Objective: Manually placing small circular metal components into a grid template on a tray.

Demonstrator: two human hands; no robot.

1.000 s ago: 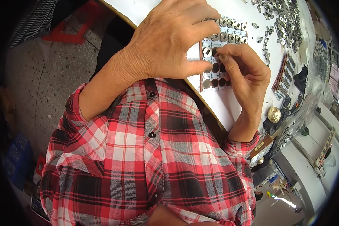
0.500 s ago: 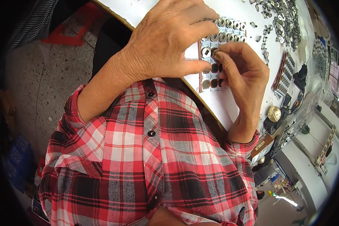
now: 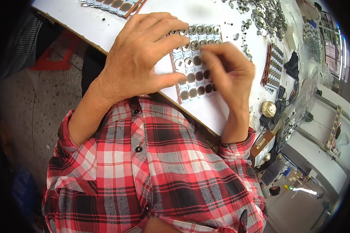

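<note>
A panel of small light-blue boards (image 3: 178, 90) with a reddish-brown edge lies on the white table near its front edge. Its upper rows carry round silver metal parts (image 3: 201, 29) with a dark mark in the centre; the lower rows show bare brown discs (image 3: 199, 75). In the row between, two silver parts (image 3: 188, 62) sit at the left, beside a brown disc. My left hand (image 3: 138, 58) spreads over the panel's left side, thumb and fingers apart. My right hand (image 3: 231, 72) hovers over its right side, fingers curled and smeared by motion.
Loose silver parts (image 3: 266, 17) are heaped at the back right, some scattered toward the panel. More panels lie stacked at the far left (image 3: 114, 6) and at the right (image 3: 274, 66). A gold-coloured ball (image 3: 268, 109) and dark cables (image 3: 282, 95) stand further right.
A second silver part now sits in the middle row where my right fingers were pinching. That hand has lifted off the spot. The view has shifted, bringing the far-left stack into sight.
</note>
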